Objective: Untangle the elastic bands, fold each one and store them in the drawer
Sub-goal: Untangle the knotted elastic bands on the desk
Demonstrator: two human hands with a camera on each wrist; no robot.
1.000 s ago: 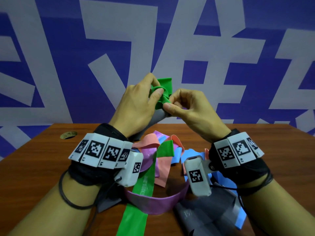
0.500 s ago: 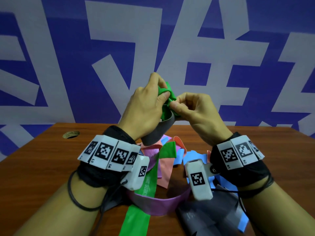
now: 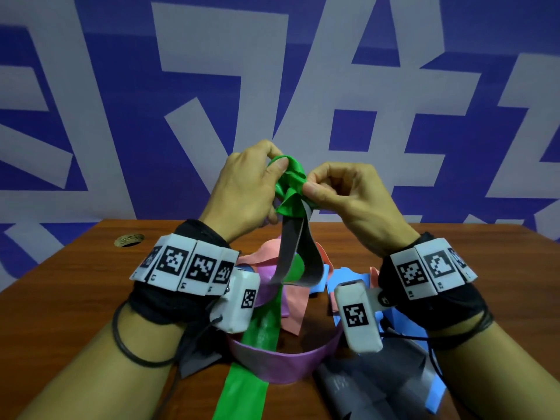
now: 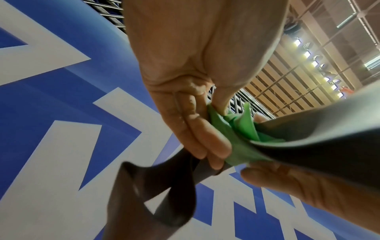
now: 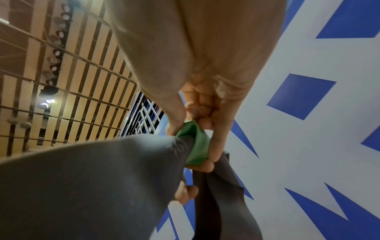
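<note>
Head view, frame centre: the left hand (image 3: 245,189) and right hand (image 3: 345,192) both pinch the knotted green band (image 3: 290,183) above the table (image 3: 60,286). 1 grey band (image 3: 298,253) hangs from the knot toward the tangled pile (image 3: 281,301) below.

both hands (image 3: 242,189) (image 3: 348,192) raised, fingertips pinched

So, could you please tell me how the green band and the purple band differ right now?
The green band is knotted, lifted and pinched by the left hand and right hand; the purple band lies untouched on the table as an open loop. Both sit in the same tangle.
</note>
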